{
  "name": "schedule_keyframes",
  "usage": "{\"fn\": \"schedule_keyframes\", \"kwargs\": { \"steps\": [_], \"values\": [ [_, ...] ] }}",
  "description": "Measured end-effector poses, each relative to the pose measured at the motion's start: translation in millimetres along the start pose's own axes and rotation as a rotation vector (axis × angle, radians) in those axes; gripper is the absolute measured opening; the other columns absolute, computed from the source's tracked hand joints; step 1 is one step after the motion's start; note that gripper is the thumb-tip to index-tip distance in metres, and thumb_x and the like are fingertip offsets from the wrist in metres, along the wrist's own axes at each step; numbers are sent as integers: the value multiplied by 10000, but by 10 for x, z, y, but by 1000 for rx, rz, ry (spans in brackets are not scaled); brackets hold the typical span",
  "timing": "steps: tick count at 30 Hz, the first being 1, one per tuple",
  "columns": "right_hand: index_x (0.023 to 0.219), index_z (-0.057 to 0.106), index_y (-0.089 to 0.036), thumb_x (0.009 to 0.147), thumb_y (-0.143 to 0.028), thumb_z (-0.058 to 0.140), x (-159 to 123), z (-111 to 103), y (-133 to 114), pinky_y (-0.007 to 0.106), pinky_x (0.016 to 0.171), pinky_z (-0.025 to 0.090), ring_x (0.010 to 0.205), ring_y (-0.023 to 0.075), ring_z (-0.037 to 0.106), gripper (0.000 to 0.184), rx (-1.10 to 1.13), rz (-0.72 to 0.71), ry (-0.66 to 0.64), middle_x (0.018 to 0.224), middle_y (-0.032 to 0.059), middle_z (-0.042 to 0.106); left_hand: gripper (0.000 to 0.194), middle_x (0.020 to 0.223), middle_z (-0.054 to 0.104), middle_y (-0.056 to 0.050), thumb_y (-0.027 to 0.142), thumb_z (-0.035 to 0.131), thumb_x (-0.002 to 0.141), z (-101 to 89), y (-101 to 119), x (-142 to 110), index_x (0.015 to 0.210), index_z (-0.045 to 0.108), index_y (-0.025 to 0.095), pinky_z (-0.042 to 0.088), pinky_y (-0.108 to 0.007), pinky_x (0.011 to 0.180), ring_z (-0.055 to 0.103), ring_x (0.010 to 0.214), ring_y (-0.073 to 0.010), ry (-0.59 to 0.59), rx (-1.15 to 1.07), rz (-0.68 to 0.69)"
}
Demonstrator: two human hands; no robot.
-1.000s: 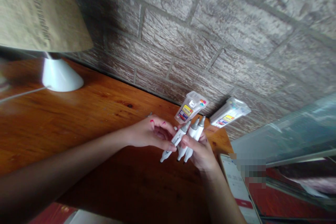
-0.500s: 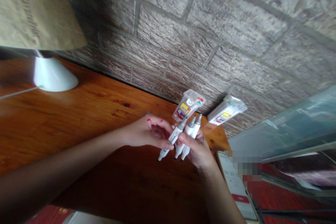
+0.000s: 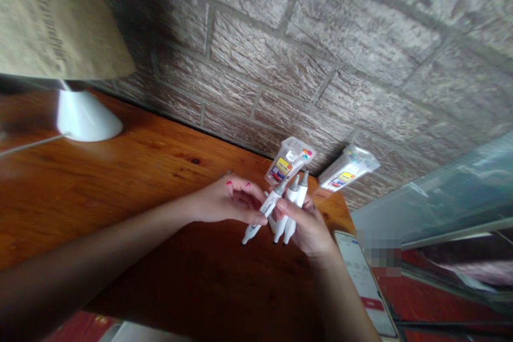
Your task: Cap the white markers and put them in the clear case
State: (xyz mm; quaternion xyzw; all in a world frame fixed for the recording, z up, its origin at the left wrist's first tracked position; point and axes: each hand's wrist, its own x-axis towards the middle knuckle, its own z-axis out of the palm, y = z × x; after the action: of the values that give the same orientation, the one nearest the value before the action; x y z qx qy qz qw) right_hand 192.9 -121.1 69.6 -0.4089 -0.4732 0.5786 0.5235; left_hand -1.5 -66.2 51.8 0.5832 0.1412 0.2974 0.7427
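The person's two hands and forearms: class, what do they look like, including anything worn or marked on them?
No glove, ring or watch shows on the bare left hand or bare right hand; no sleeves cover the visible forearms. Small pinkish-red marks show around the left knuckles.

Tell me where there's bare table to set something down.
Widest: the table between the lamp base, wall and left forearm, though something small shows past the left hand. The shadowed wood between the forearms also looks free. Crowded: around that hand, the right hand and their markers, the two plastic cases by the wall, and the phone beside the right forearm.
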Motion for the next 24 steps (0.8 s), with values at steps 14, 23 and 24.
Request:
{"fn": "schedule_keyframes", "kwargs": {
  "steps": [14, 23, 24],
  "values": [
    [564, 573, -198, 793, -417, 668, 3, -926, -240, 276, 507, 311, 482, 121, 458, 331, -1063, 259, 93, 499, -31, 523, 320, 858, 780, -56, 367, 877, 698, -186, -99, 96, 904, 767, 148, 582, -251, 680, 708, 710, -146, 277, 160, 21],
    [484, 472, -212, 835, -531, 668, 106, -897, -136, 292, 494, 282, 457, 113, 426, 513, -1388, 396, -31, 477, 0, 516, 321, 882, 779, -39, 345, 901, 672, -162, -155, 109, 909, 773, 169, 578, -257, 746, 709, 771, -144, 362, 121, 9],
    [494, 482, -210, 832, -548, 671, 111, -901, -131, 289, 498, 290, 466, 116, 442, 514, -1401, 397, -28, 489, 4, 530, 315, 875, 776, -35, 344, 901, 674, -161, -155, 110, 903, 774, 170, 576, -254, 746, 704, 765, -138, 376, 127, 15]
  ]
}}
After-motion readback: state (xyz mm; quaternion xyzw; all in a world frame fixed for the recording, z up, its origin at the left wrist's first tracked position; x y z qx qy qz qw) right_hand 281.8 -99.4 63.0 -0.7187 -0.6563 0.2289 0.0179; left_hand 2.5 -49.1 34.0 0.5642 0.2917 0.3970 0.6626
